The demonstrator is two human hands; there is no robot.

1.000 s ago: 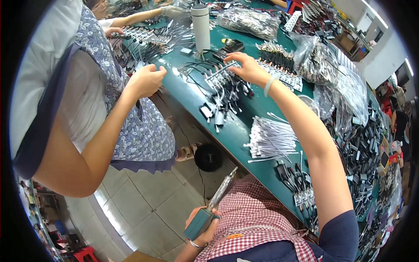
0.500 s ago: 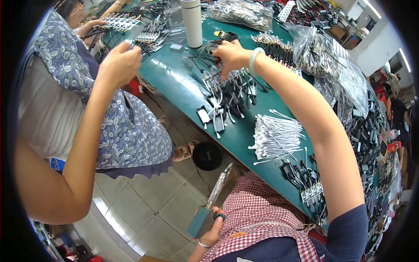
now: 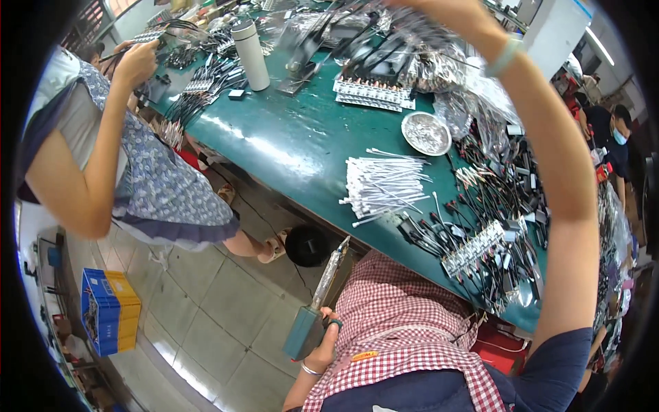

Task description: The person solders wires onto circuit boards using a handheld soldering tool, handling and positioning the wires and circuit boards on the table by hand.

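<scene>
Head view: right hand (image 3: 458, 15) is raised at the top edge of the frame, above the far side of the green desk (image 3: 295, 147). Its grip is closed on a bundle of black cables (image 3: 384, 38), which hangs in the air above the desk, blurred, with a white connector strip (image 3: 374, 95) directly below it. A pale bangle (image 3: 504, 56) sits on the right wrist.

Left hand (image 3: 136, 63) is raised at the upper left, over the left end of the desk. Its fingers are curled, but whether the grip holds anything cannot be told.

On the desk: a white cylindrical flask (image 3: 250, 55) stands upright near the far left; a round metal dish (image 3: 426, 133) lies right of centre; a pile of white cable ties (image 3: 384, 187) lies near the front edge; further black cables with a second white strip (image 3: 480, 244) lie at the right.

Below the desk edge, a person in a red checked apron (image 3: 405, 343) holds a teal-handled soldering tool (image 3: 312, 312). A blue crate (image 3: 108, 310) stands on the tiled floor at the lower left.
</scene>
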